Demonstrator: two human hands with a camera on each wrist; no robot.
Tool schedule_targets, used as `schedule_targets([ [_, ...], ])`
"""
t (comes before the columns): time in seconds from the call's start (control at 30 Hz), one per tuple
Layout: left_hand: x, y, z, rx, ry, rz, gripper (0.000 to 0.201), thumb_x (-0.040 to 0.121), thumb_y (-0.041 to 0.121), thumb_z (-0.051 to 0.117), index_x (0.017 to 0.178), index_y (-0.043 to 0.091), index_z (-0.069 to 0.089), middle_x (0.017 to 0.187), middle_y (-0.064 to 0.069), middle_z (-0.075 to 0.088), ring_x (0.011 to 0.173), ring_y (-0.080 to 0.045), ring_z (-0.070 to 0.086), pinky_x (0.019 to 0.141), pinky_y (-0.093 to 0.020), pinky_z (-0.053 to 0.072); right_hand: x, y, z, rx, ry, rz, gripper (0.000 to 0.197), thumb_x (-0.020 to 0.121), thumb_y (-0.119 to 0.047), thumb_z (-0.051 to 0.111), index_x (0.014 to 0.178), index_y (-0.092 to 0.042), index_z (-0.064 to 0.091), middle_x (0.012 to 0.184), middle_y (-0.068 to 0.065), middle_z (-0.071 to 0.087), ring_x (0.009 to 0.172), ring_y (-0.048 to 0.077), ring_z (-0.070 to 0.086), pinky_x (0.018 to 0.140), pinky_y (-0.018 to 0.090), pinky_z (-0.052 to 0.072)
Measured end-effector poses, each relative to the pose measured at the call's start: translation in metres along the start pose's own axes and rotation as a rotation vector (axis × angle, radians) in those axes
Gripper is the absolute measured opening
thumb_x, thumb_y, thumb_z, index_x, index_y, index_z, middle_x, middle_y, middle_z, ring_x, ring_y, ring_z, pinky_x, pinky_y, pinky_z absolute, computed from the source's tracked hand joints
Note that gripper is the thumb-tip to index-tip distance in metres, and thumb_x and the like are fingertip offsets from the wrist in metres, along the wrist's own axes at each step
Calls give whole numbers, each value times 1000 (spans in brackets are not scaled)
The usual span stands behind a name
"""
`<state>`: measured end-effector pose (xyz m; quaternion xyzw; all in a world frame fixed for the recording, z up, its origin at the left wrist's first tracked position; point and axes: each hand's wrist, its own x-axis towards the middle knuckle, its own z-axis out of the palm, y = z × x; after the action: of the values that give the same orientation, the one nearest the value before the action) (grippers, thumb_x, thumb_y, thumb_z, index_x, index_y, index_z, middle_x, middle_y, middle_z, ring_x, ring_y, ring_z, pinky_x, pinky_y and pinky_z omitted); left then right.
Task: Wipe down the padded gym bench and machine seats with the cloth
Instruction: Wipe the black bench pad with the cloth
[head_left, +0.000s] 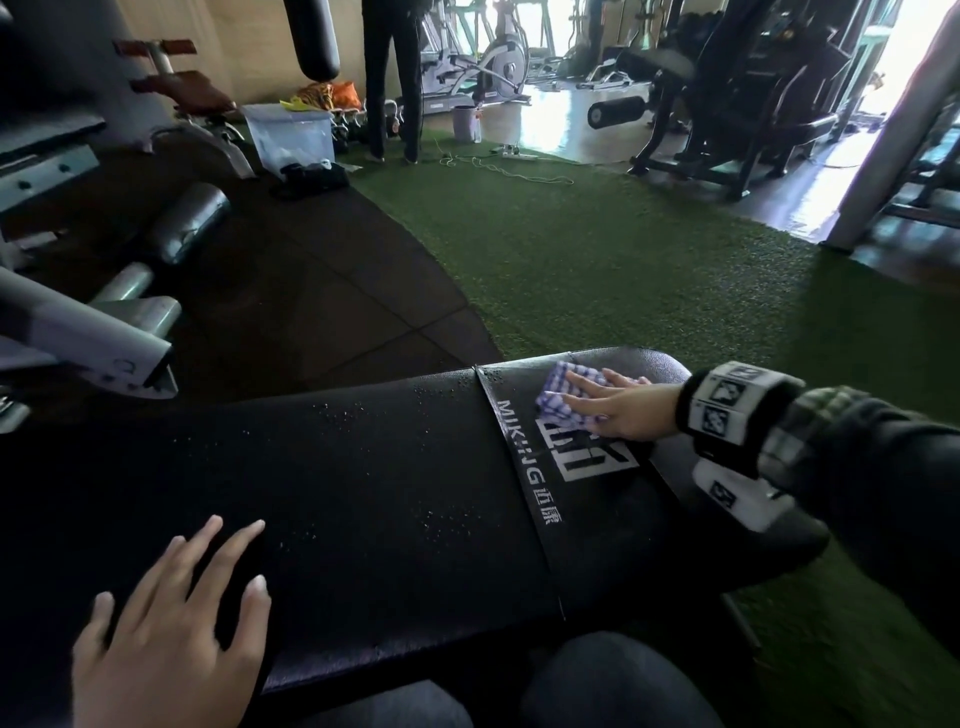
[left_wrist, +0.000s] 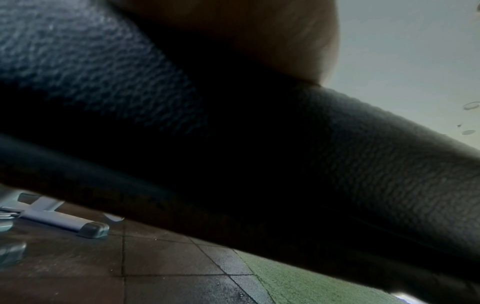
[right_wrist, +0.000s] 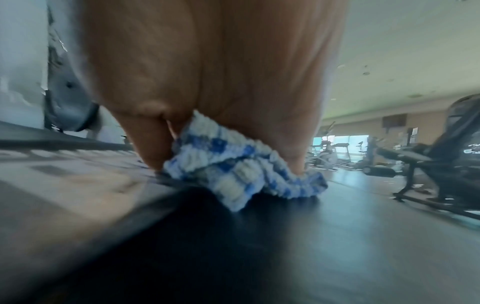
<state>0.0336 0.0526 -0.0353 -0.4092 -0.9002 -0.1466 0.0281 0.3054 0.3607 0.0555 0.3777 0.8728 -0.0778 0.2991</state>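
A black padded bench (head_left: 363, 467) runs across the head view, with water droplets and white lettering on it. My right hand (head_left: 608, 402) lies flat with straight fingers on a blue-and-white checked cloth (head_left: 558, 392), pressing it onto the far right end of the pad. The right wrist view shows the cloth (right_wrist: 241, 164) bunched under my palm on the dark pad (right_wrist: 285, 236). With spread fingers, my left hand (head_left: 182, 613) rests flat on the near left part of the bench. The left wrist view shows only the bench's textured edge (left_wrist: 363, 164) close up.
A grey machine frame (head_left: 78, 332) with rollers stands left of the bench. Green turf (head_left: 623, 260) lies beyond, with a person standing (head_left: 392, 78) near a clear plastic box (head_left: 291, 135), a cable on the floor and more gym machines (head_left: 753, 104) at the back right.
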Motion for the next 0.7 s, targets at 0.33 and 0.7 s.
schedule_targets([
  [0.33,-1,4,-5,8,-27,-7,56,81,58,21,135,54,35,151,20,32,142,-10,26,114,-52,16,-28,18,36,15,-67,-221,58,101,-35,32,126,-54,-17,131,-34,-32,138,12,-20,115,48,-8],
  [0.7,-2,3,-6,0,-45,-21,54,84,58,22,136,56,32,152,21,29,143,-7,23,115,-50,14,-8,-32,16,-36,35,-190,53,102,-31,25,145,-46,-2,154,-13,-19,143,29,-16,112,54,-5],
])
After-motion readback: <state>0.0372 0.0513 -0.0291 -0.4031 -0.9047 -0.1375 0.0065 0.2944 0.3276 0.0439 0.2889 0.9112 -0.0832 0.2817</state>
